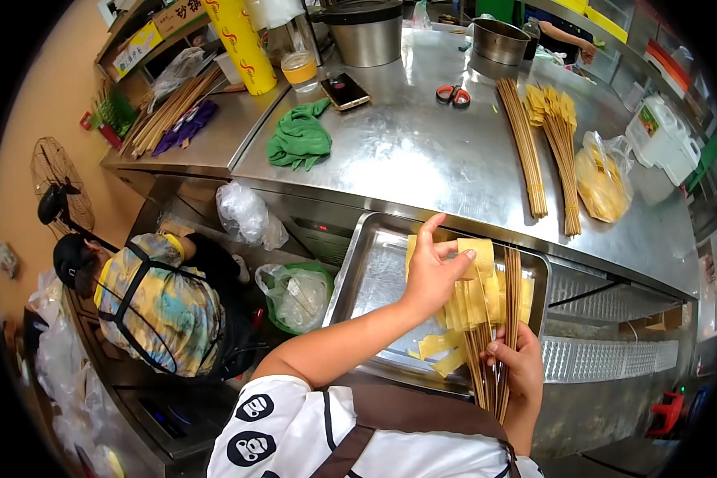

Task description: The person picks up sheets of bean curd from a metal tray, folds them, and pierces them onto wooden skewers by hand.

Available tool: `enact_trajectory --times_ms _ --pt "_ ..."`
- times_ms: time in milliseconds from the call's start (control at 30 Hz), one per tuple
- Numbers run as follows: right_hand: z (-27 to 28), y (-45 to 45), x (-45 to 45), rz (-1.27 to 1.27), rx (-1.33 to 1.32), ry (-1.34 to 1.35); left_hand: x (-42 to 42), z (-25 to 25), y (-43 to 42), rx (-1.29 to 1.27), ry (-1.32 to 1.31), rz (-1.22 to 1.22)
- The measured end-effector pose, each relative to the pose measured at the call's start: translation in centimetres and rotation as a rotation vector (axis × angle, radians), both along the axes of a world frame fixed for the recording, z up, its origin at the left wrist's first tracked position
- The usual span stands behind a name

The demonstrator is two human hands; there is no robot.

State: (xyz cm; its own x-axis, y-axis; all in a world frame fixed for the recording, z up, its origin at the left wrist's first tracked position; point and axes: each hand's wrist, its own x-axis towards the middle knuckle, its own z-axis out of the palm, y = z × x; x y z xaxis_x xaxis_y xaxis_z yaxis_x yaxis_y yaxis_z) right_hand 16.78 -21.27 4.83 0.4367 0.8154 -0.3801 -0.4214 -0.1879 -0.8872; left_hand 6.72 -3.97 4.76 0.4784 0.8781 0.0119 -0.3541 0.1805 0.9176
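Observation:
My left hand (436,275) is above the metal tray (378,259), its index finger raised. Its thumb presses on a folded yellow tofu-skin sheet (476,271), with the other fingers partly hidden. In my right hand (522,362) is a bundle of bamboo skewers (513,295), gripped near the lower ends. Some of these skewers carry tofu-skin pieces (459,309) at their upper ends, while others are bare. Loose yellow pieces (438,345) lie in the tray beneath.
On the steel counter (422,151) are skewer bundles (521,143), a yellow-filled bag (603,179), scissors (452,96), a phone (345,92) and a green cloth (300,137). A person (163,299) sits low at the left; another person's arm (564,36) shows at the back.

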Motion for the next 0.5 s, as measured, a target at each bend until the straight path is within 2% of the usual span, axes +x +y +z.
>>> enact_trajectory --times_ms 67,233,500 --pt "-0.1 0.0 0.0 -0.012 -0.005 -0.003 0.1 -1.0 0.6 -0.095 0.005 -0.147" --pt "-0.1 -0.2 0.3 0.02 0.003 0.043 0.0 -0.6 0.2 -0.209 0.044 -0.213" --pt "-0.4 -0.4 0.5 0.014 0.049 0.098 -0.3 -0.6 -0.9 -0.191 0.091 -0.218"
